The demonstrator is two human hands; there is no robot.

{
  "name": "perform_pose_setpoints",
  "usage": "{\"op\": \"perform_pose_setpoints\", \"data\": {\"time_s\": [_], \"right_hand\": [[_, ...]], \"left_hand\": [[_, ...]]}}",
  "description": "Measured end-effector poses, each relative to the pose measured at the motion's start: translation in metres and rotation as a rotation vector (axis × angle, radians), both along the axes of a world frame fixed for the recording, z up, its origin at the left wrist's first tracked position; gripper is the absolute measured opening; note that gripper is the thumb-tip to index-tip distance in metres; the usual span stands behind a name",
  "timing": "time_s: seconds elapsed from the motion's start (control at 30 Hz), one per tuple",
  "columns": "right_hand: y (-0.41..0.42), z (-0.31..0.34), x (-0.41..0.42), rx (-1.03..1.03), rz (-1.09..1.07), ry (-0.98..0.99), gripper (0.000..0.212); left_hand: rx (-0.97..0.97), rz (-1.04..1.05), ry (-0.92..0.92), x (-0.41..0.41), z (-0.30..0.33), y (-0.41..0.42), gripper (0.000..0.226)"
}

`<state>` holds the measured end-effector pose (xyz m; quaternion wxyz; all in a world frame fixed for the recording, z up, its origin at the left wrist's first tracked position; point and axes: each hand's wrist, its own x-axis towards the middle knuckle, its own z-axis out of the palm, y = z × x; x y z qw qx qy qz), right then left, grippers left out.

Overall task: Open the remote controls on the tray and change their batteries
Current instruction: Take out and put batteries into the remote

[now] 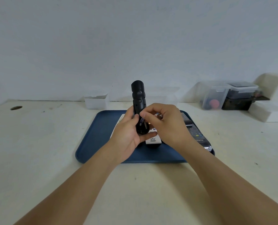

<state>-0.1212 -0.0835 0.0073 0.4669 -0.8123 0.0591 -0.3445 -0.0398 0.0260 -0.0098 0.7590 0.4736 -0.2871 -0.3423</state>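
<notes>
My left hand (128,132) grips the lower end of a black remote control (138,96), holding it upright above the blue tray (94,140). Its battery bay faces me, and a battery (142,121) shows inside it. My right hand (164,122) pinches at that battery with thumb and forefinger. On the tray beneath my hands lies a white remote (153,140), partly hidden. A second black remote (198,135) lies along the tray's right side, with a loose black cover (188,122) near its far end.
A small white open box (95,101) stands behind the tray to the left. Clear lidded plastic containers (216,96) and a dark box (237,103) sit at the back right, beside white boxes (271,111). A round hole (16,108) marks the table's far left.
</notes>
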Motion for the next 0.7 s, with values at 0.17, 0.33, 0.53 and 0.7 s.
{"op": "perform_pose_setpoints", "data": {"time_s": [0.17, 0.33, 0.53, 0.7], "right_hand": [[0.001, -0.004, 0.004, -0.002, -0.118, -0.059, 0.003], [0.007, -0.009, 0.006, -0.006, -0.133, -0.105, 0.006], [0.008, -0.014, 0.014, -0.176, -0.132, -0.105, 0.010], [0.006, -0.012, 0.015, -0.214, -0.077, -0.086, 0.035]], "left_hand": [[0.034, 0.007, -0.017, -0.005, 0.002, -0.002, 0.038], [0.018, 0.016, 0.103, -0.007, 0.003, -0.004, 0.039], [-0.025, 0.055, 0.171, -0.003, 0.006, 0.000, 0.037], [0.008, 0.128, 0.090, 0.000, 0.008, 0.002, 0.030]]}}
